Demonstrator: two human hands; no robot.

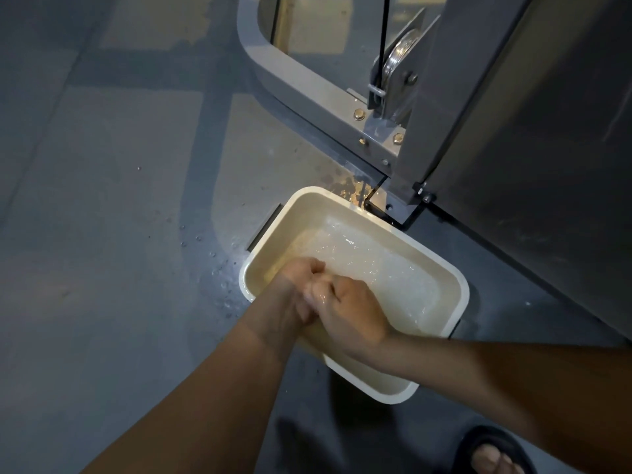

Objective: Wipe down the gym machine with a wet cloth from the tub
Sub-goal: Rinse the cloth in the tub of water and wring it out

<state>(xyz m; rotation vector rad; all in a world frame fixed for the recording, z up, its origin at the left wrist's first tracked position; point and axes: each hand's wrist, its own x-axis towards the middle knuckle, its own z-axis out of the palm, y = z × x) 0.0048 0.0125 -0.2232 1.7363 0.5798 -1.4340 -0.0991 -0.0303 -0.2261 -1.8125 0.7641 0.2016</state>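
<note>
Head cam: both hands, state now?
Left hand: fingers curled against the right hand over the cream rectangular plastic tub; grip contents cannot be told.
Right hand: curled too; cannot be told.

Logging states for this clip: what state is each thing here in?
tub: upright on the floor, part filled.
water: rippling, cloudy.
left hand: fingers curled, over tub.
right hand: fingers curled, wet, pressed against left; anything held is hidden.
floor: splashed with drops beside tub.

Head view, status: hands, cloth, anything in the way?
Left hand and right hand clenched together over cream rectangular plastic tub. Cloth hidden. Nothing blocks grey gym machine.
</note>
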